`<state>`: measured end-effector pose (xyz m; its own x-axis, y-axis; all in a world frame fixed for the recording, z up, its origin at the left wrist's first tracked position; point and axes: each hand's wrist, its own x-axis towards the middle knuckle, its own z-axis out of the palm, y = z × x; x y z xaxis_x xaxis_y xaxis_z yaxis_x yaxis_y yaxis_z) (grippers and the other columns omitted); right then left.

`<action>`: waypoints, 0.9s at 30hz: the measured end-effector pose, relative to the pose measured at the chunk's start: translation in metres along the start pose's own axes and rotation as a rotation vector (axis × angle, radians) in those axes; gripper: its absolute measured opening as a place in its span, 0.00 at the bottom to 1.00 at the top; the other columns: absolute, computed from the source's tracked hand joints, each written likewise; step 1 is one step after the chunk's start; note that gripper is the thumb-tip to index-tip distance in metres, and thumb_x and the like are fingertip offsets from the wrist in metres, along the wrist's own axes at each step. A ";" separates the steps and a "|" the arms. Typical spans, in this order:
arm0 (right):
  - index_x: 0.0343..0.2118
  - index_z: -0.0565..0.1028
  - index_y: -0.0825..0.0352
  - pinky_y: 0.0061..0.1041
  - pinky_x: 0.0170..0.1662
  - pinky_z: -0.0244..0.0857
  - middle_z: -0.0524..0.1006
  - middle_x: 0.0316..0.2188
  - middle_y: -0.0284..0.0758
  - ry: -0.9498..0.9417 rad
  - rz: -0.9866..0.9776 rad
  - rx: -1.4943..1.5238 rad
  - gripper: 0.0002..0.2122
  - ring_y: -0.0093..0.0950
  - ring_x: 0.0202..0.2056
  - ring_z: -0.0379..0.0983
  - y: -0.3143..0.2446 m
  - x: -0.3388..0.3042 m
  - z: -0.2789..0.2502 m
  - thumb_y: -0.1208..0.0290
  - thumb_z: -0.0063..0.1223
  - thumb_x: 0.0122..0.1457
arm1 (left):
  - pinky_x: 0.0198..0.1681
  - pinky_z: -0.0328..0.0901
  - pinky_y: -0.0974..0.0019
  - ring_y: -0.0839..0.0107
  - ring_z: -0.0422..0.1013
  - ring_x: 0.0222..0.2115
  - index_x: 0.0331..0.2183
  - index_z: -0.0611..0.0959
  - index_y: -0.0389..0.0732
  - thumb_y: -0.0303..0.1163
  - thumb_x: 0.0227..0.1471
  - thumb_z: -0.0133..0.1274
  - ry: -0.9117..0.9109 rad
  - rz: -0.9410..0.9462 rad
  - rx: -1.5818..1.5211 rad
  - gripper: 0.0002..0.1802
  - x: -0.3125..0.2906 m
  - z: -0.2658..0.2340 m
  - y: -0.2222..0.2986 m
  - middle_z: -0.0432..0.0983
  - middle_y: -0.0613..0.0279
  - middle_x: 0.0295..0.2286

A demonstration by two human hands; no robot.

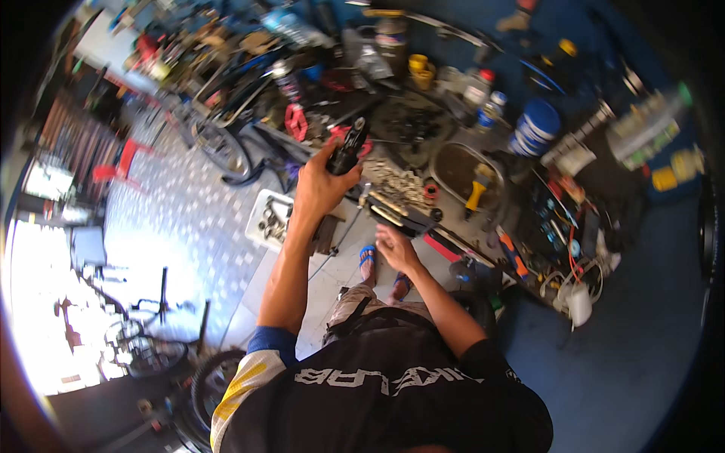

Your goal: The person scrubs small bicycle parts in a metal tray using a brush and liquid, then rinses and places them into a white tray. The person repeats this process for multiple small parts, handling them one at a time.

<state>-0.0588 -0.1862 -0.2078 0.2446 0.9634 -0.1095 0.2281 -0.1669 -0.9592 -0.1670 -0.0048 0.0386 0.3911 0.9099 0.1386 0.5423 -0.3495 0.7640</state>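
My left hand [323,186] is raised over the front of the cluttered workbench. Its fingers are closed around a black bicycle part [347,153] with a narrow upper end; its exact kind is unclear. Lower and to the right, my right hand [396,248] is beside the near edge of a dark tray-like case [400,217] with long pale pieces along its top. Blur hides whether those fingers touch or grip the case. A heap of pale metal parts [396,183] lies just beyond the case.
A white tub [269,219] of metal parts stands left of the bench. To the right are an oval basin [458,167] with a yellow-handled brush [476,189], a blue-and-white bucket [535,128] and scattered hand tools. Bicycles [215,143] stand on the left; a red chair [121,166] is farther left.
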 end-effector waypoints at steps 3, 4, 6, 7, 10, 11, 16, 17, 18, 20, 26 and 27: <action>0.65 0.63 0.63 0.30 0.47 0.74 0.78 0.53 0.48 0.073 0.219 0.120 0.27 0.33 0.43 0.80 0.072 0.061 0.044 0.73 0.55 0.63 | 0.39 0.72 0.59 0.61 0.81 0.32 0.51 0.82 0.38 0.46 0.43 0.67 -0.029 -0.372 -0.001 0.35 -0.041 -0.053 -0.040 0.83 0.49 0.31; 0.66 0.61 0.66 0.31 0.48 0.74 0.77 0.54 0.49 0.047 0.238 0.053 0.29 0.35 0.44 0.81 0.069 0.073 0.051 0.73 0.57 0.62 | 0.39 0.72 0.60 0.62 0.80 0.30 0.51 0.83 0.38 0.46 0.43 0.67 0.008 -0.495 -0.005 0.35 -0.061 -0.069 -0.058 0.83 0.50 0.30; 0.67 0.58 0.68 0.32 0.50 0.73 0.76 0.54 0.48 0.092 0.150 0.103 0.34 0.37 0.46 0.80 0.120 0.101 0.062 0.66 0.62 0.62 | 0.40 0.72 0.59 0.60 0.81 0.32 0.52 0.82 0.39 0.47 0.42 0.67 0.089 -0.489 -0.013 0.36 -0.087 -0.091 -0.094 0.84 0.47 0.31; 0.68 0.58 0.68 0.31 0.52 0.71 0.75 0.55 0.46 0.020 0.122 0.005 0.37 0.37 0.47 0.79 0.117 0.111 0.064 0.61 0.65 0.61 | 0.40 0.72 0.58 0.59 0.81 0.33 0.52 0.82 0.39 0.47 0.42 0.67 0.117 -0.529 0.029 0.37 -0.105 -0.103 -0.110 0.84 0.46 0.32; 0.58 0.70 0.75 0.35 0.56 0.65 0.76 0.50 0.46 0.022 0.294 0.035 0.36 0.36 0.51 0.74 0.093 0.132 0.073 0.47 0.65 0.59 | 0.42 0.72 0.53 0.49 0.81 0.36 0.51 0.82 0.39 0.46 0.42 0.67 0.191 -0.590 0.140 0.35 -0.160 -0.136 -0.169 0.84 0.44 0.33; 0.48 0.76 0.76 0.36 0.51 0.66 0.79 0.42 0.45 0.199 0.070 0.114 0.32 0.35 0.45 0.75 0.071 0.133 0.085 0.44 0.63 0.59 | 0.42 0.72 0.52 0.47 0.80 0.36 0.51 0.82 0.39 0.46 0.42 0.66 0.197 -0.602 0.200 0.34 -0.179 -0.147 -0.186 0.84 0.44 0.33; 0.49 0.76 0.72 0.29 0.52 0.70 0.81 0.40 0.41 0.558 0.090 0.566 0.24 0.30 0.45 0.79 0.020 0.154 0.109 0.50 0.54 0.67 | 0.42 0.72 0.49 0.47 0.80 0.38 0.50 0.81 0.44 0.45 0.44 0.65 0.169 -0.689 0.452 0.31 -0.245 -0.207 -0.284 0.83 0.46 0.36; 0.51 0.74 0.71 0.29 0.53 0.71 0.81 0.40 0.40 0.595 0.119 0.518 0.24 0.29 0.46 0.79 0.001 0.149 0.114 0.51 0.53 0.67 | 0.43 0.72 0.47 0.46 0.79 0.40 0.51 0.80 0.46 0.45 0.44 0.65 0.149 -0.721 0.488 0.31 -0.259 -0.219 -0.302 0.82 0.45 0.37; 0.50 0.74 0.71 0.26 0.48 0.71 0.81 0.37 0.38 0.656 0.013 0.512 0.24 0.27 0.42 0.78 -0.002 0.153 0.109 0.51 0.52 0.68 | 0.43 0.72 0.47 0.46 0.79 0.39 0.50 0.80 0.45 0.44 0.44 0.65 0.135 -0.698 0.516 0.30 -0.261 -0.232 -0.321 0.82 0.45 0.37; 0.49 0.75 0.69 0.22 0.38 0.65 0.81 0.34 0.34 0.646 -0.026 0.458 0.23 0.22 0.33 0.72 -0.030 0.153 0.108 0.48 0.51 0.68 | 0.43 0.72 0.46 0.45 0.79 0.38 0.47 0.80 0.44 0.42 0.44 0.65 0.111 -0.678 0.590 0.27 -0.278 -0.260 -0.365 0.81 0.45 0.36; 0.53 0.70 0.66 0.35 0.37 0.72 0.80 0.34 0.40 0.514 -0.681 -0.353 0.16 0.40 0.29 0.78 -0.187 0.143 0.200 0.58 0.48 0.72 | 0.46 0.71 0.49 0.46 0.79 0.41 0.46 0.79 0.45 0.40 0.44 0.64 0.053 -0.603 0.754 0.26 -0.302 -0.348 -0.475 0.80 0.44 0.37; 0.52 0.70 0.67 0.39 0.39 0.71 0.80 0.39 0.44 0.295 -0.536 -0.395 0.18 0.45 0.34 0.79 -0.199 0.139 0.228 0.57 0.50 0.70 | 0.46 0.70 0.49 0.46 0.79 0.41 0.46 0.79 0.45 0.39 0.44 0.64 0.048 -0.599 0.759 0.25 -0.308 -0.356 -0.490 0.80 0.44 0.37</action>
<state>-0.2847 0.0288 -0.0914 0.2349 0.8465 0.4777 0.6975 0.1954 -0.6894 -0.8179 -0.0338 -0.1541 -0.1287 0.9864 -0.1027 0.9843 0.1396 0.1082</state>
